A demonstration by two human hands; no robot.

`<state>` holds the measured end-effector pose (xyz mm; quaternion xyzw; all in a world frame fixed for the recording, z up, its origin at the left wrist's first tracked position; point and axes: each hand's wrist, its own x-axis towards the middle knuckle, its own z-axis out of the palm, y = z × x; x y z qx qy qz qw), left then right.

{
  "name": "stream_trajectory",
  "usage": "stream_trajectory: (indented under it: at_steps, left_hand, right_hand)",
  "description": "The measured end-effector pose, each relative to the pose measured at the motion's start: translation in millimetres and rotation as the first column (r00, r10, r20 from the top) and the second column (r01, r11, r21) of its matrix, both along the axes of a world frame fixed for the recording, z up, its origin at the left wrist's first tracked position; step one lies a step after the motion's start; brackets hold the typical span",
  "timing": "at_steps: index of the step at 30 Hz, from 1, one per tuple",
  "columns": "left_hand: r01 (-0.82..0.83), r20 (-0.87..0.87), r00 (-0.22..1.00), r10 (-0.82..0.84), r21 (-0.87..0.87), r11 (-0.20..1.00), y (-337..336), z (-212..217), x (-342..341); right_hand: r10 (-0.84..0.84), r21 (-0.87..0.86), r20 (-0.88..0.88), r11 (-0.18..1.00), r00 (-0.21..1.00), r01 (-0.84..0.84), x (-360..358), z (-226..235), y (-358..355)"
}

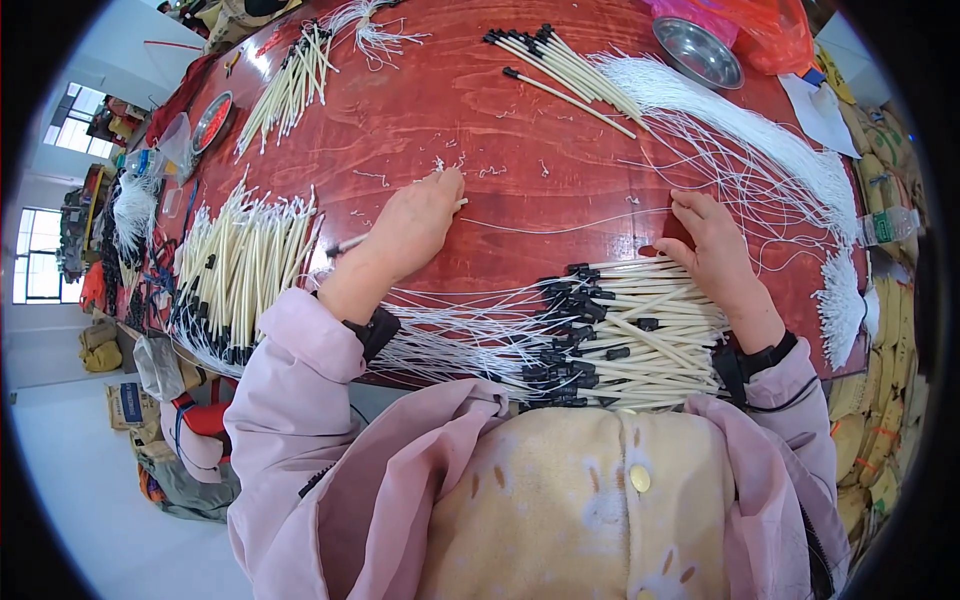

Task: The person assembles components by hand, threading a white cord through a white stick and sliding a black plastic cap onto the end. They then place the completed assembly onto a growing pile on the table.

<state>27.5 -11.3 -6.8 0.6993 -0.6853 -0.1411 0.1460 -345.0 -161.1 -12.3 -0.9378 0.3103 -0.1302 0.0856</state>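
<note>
Along the left edge of the red table (450,120) lies a heap of cream sticks (240,270) with black ends. Just right of it, the left hand (415,225) rests palm down, fingers curled around a thin stick (352,243), its fingertips on a white string (560,228) that runs across to the right hand (712,250). That hand presses the string down with bent fingers, above a bundle of sticks (625,335) at the near edge. A metal dish (697,52) sits at the far right corner.
</note>
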Motion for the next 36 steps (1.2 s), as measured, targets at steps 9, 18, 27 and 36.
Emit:
stream_trajectory:
  at_steps: [9, 18, 27, 36]
  left_hand:
    - [0.152, -0.020, 0.988, -0.155, -0.094, 0.984, -9, -8, -7]
    - [0.040, -0.126, 0.991, -0.034, 0.048, 0.998, 3, 6, -6]
    - [0.005, -0.164, 0.986, -0.020, -0.088, 0.996, -8, 14, -21]
    - [0.090, 0.075, 0.993, -0.088, -0.030, 0.995, -4, -2, -21]
  right_hand:
    - [-0.022, 0.005, 0.076, 1.000, 0.997, 0.022, -7, 3, -5]
    - [-0.044, 0.001, 0.072, 0.999, 0.996, 0.044, -8, -10, -2]
    - [0.031, -0.100, 0.098, 0.995, 0.995, -0.021, -5, -16, -10]
    - [0.018, -0.089, 0.080, 0.996, 0.997, -0.011, -3, -15, -5]
